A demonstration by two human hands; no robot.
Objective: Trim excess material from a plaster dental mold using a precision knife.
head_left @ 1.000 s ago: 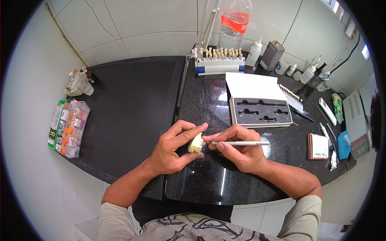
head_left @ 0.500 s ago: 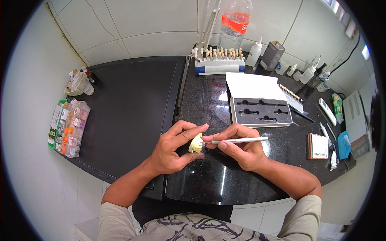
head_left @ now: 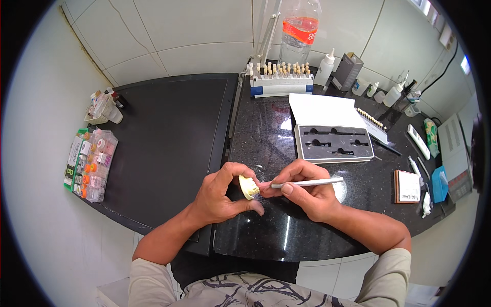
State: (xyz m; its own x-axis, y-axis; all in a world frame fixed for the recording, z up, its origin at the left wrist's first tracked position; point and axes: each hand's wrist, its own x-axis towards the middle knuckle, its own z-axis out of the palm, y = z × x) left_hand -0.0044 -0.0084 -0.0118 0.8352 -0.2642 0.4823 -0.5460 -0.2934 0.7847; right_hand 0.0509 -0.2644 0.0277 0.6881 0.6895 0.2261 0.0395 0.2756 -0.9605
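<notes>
A pale yellow dental model (head_left: 248, 188) rests in the curl of my left hand (head_left: 217, 192), the thumb below it and the fingers around its far side. My right hand (head_left: 311, 193) pinches a slim silver pen-like tool (head_left: 318, 181) near its left end. The tool's tip points at the model's toothed side, beside a fingertip. Whether the tip touches the model is too small to tell. Whitish dust or bits lie on the black countertop (head_left: 255, 235) around the model.
An open case (head_left: 335, 143) with a dark foam insert lies beyond my right hand. Behind it stand a tooth shade rack (head_left: 281, 84), a large bottle (head_left: 298, 36) and small bottles. A note pad (head_left: 407, 187) sits at right; a box of jars (head_left: 94, 166) at far left.
The dental model has been turned in my left hand, and the fingers have shifted on it. The right hand and tool stay nearly in place. The whole view has shifted slightly.
</notes>
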